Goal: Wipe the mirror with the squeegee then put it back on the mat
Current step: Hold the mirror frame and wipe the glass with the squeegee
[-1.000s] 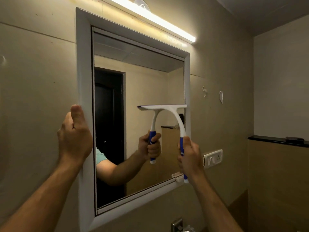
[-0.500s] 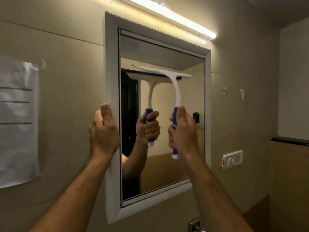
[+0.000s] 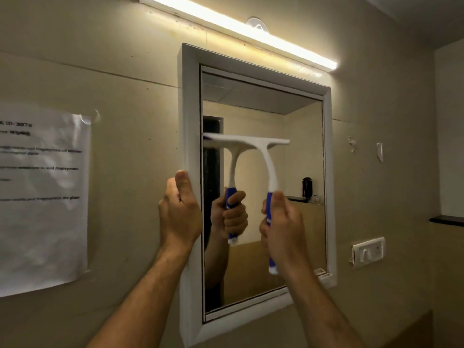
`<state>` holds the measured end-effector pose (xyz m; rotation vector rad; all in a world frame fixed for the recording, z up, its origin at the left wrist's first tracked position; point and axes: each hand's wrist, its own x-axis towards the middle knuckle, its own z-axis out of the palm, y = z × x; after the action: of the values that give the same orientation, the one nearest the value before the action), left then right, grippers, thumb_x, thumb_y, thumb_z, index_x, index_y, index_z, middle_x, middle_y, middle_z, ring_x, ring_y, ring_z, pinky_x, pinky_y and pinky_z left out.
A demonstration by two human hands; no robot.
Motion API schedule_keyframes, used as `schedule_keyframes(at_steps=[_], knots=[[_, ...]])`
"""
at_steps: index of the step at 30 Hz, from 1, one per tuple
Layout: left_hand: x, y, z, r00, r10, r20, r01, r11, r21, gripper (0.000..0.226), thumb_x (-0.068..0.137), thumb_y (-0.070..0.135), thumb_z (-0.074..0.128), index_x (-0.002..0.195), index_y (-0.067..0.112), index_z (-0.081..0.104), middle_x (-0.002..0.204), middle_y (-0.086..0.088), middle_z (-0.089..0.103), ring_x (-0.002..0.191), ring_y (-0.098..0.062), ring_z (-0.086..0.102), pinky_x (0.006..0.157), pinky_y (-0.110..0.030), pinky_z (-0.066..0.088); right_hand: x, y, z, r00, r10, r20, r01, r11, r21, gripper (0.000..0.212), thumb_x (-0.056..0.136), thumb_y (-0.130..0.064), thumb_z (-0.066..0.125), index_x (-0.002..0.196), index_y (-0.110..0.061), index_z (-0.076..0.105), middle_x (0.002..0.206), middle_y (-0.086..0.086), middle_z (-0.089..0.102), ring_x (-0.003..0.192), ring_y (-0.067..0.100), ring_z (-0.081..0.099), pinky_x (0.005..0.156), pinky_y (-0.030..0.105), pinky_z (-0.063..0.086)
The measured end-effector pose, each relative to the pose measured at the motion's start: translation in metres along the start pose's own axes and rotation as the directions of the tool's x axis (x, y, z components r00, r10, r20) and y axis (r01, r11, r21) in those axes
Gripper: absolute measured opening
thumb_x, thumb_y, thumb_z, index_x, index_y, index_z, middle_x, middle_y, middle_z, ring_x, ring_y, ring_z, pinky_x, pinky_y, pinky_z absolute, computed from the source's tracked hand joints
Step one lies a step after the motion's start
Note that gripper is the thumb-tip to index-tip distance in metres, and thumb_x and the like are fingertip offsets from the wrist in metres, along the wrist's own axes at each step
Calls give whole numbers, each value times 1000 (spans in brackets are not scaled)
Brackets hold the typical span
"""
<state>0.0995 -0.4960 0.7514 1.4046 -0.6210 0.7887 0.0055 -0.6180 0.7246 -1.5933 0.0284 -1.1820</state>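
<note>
A white-framed mirror [image 3: 305, 156] hangs on the beige wall. My right hand [image 3: 282, 227] grips the blue handle of a white squeegee [image 3: 266, 156], whose blade lies level against the glass at about mid-height, reaching to the left inner edge of the frame. The glass doubles the squeegee and the hand as a reflection. My left hand [image 3: 179, 212] holds the left side of the mirror frame, thumb up along its edge. The mat is not in view.
A tube light [image 3: 241, 33] glows above the mirror. A printed paper sheet [image 3: 42, 197] is taped to the wall at the left. A white switch plate [image 3: 369, 251] and a dark ledge [image 3: 447, 220] are at the right.
The squeegee went from the right lower part of the glass up to the top left, then came down to mid-height. My left hand stayed on the frame while the view shifted.
</note>
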Motion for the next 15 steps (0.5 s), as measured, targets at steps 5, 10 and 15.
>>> schedule_keyframes(at_steps=[5,10,15], knots=[[-2,3,-2,999,-33,12,33,999,19,26,103,43,18,83,37,34,70,21,31,54,19,42,45,3,33,31,-18,9,1000,-11,-2,11,999,-34,42,95,-54,28,78,-24,50,64,2,46,53,12,41,52,26,35],[-4,4,-5,999,-45,12,45,999,13,25,102,45,18,102,28,36,72,17,40,61,5,42,52,-6,29,-1,16,6,1000,28,8,-28,999,-37,46,97,-51,28,81,-15,52,67,10,46,52,13,40,50,26,35],[-8,14,-6,996,-84,16,84,996,-4,41,103,45,19,127,23,45,71,22,29,57,10,32,43,-1,32,-36,33,0,997,77,5,-77,997,-22,42,97,-46,29,81,-15,51,62,5,42,47,10,38,43,23,34]])
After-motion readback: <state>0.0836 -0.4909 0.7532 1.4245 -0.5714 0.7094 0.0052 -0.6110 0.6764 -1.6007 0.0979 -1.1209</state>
